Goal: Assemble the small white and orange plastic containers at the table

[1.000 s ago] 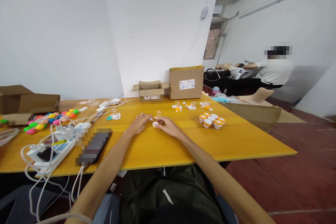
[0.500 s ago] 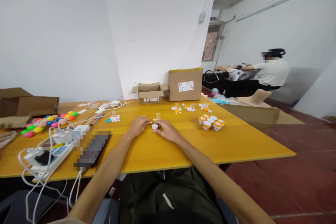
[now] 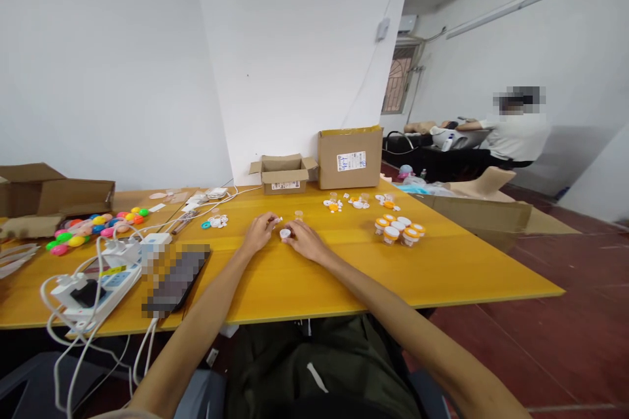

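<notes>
My left hand [image 3: 261, 232] is closed, with a small white plastic part [image 3: 278, 219] pinched at its fingertips. Just to its right, my right hand [image 3: 307, 240] grips a small white round cap [image 3: 285, 234] between thumb and fingers, low over the table. A clear plastic cup [image 3: 299, 215] stands right behind the right hand's fingers. Off to the right is a cluster of small clear jars with orange and white lids [image 3: 398, 229]. Farther back lie loose white and orange parts [image 3: 358, 201], and more white parts with a teal ring [image 3: 215, 222] lie to the left.
Cardboard boxes [image 3: 350, 173] stand at the table's back. On the left are a phone [image 3: 181, 278], a power strip [image 3: 111, 281] with tangled cables, and colourful plastic eggs or balls [image 3: 93, 226]. A person in a white top [image 3: 521, 134] sits in the far right background.
My left hand has lifted its small white part up slightly, away from the cap. The right hand has shifted a little left with the cap, and the view has moved slightly.
</notes>
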Motion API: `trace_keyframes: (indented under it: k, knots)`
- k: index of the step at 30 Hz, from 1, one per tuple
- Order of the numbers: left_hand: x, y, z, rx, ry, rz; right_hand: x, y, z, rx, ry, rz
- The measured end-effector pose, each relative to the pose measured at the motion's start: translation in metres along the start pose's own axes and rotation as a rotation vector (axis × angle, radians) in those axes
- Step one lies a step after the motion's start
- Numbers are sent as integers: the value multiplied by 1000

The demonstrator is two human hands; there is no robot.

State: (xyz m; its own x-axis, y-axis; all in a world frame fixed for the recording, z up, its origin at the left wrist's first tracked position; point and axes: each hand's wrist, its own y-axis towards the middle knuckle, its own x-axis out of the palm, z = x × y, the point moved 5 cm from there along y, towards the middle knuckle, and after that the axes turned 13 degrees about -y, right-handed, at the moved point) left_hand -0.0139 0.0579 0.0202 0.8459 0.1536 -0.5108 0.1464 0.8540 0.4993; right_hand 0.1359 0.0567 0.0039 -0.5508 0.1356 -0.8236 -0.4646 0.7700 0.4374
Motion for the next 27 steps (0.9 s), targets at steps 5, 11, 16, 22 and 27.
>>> trace_keyframes:
  k: [5,11,16,22,27]
  knots:
    - [-3,1,6,3,-67,78,14,9,1,41,46,26]
    - [-4,1,11,12,-123,113,10,1,11,81,161,120]
    - [0,0,22,93,-189,96,-10,-4,15,102,270,280]
    - [4,-2,32,130,-251,23,-21,1,5,-7,345,329]
    - [5,-4,31,96,-315,12,-19,3,6,2,395,308]
